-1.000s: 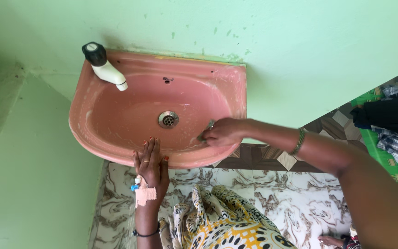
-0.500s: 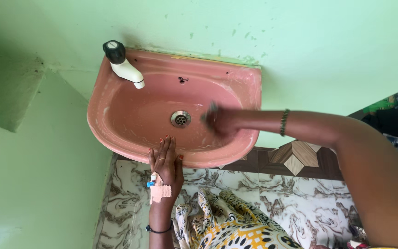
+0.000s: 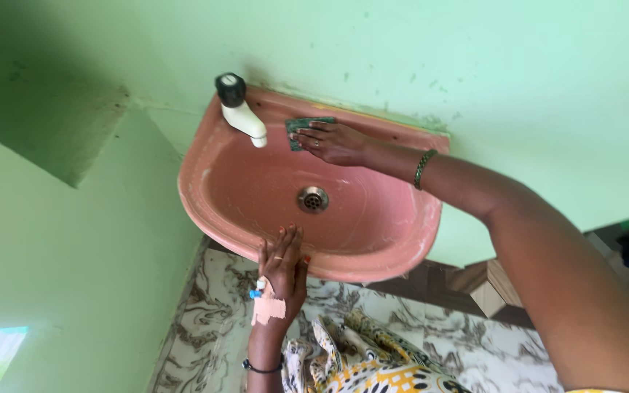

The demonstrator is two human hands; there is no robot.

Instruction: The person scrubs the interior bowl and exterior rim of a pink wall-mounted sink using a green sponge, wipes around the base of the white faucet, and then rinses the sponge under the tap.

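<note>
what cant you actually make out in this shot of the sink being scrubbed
- Head view: most of the green scouring pad is hidden under the right hand, so its full shape is unclear.
- The sink wall behind that hand is covered.
- The left hand lies on the front rim; its palm side cannot be seen.
- The tap spout opening faces down, so any water flow cannot be told.
- The patterned cloth is cut off by the bottom edge.
</note>
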